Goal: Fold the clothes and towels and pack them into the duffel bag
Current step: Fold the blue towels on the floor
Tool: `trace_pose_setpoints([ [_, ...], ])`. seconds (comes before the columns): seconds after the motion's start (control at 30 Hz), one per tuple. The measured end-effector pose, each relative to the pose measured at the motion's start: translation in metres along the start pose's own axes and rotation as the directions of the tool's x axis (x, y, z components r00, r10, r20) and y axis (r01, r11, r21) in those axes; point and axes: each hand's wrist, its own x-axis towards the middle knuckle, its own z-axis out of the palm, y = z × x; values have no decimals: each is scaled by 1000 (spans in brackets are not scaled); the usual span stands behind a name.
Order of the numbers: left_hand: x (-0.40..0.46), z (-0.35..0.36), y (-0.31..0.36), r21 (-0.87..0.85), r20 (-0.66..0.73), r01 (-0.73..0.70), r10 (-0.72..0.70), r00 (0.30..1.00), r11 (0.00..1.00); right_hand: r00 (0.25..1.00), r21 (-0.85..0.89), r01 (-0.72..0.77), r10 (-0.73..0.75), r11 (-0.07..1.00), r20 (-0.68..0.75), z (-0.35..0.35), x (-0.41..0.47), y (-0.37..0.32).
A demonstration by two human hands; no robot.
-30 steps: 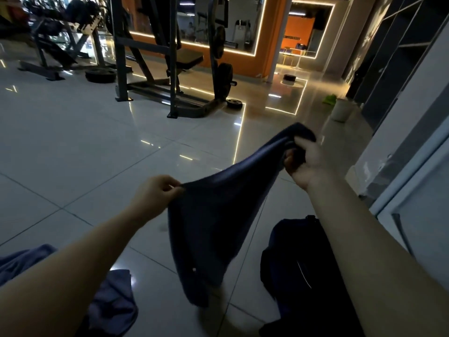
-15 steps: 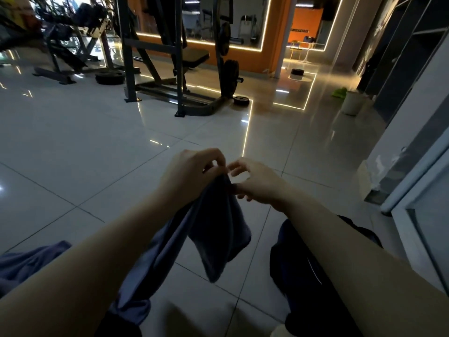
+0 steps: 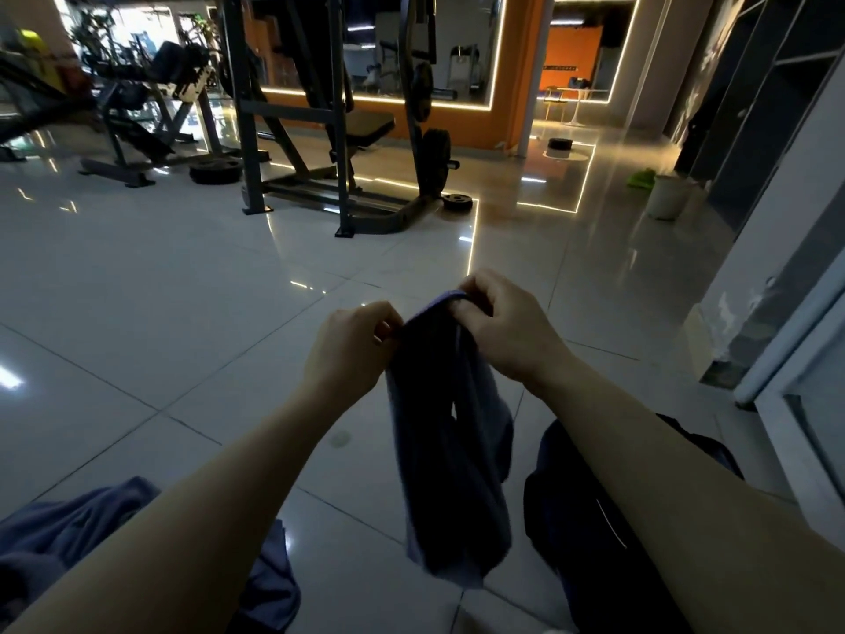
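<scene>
Both hands pinch the dark cloth (image 3: 450,455) at its top edge, left hand (image 3: 350,345) at nine o'clock, right hand (image 3: 507,327) at three; it hangs doubled.

The left hand (image 3: 350,347) and right hand (image 3: 512,329) are raised side by side over the glossy tiled floor (image 3: 183,313), each pinching the top edge of a dark blue cloth garment (image 3: 450,450) that hangs between them, clear of the floor. At 5 o'clock from the garment, a dark fabric duffel bag (image 3: 576,519) lies on the floor beneath the right forearm. At 8 o'clock, a crumpled blue-grey cloth pile (image 3: 59,528) lies on the floor under the left forearm. At 11 o'clock, well beyond the hands, a dark steel weight rack (image 3: 338,130) stands. At 2 o'clock, a pale round bucket (image 3: 667,196) stands near the wall.
</scene>
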Motion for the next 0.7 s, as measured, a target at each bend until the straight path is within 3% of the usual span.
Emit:
trace_pose_setpoints([
  [0.17,9,-8,-17,-22,-58,73,-74,996,997,962,270,84,-8,959,-272,-26,10,-8],
  [0.37,0,-26,-60,103,-35,245,-243,969,964,875,434,-146,320,889,-363,-51,17,35],
  [0.5,-3,-37,-69,61,-6,291,-291,957,955,811,396,-354,489,847,-321,-50,21,57],
  [0.7,-3,-55,-41,-4,-42,144,-144,989,990,857,72,-475,480,877,-188,-35,15,77],
])
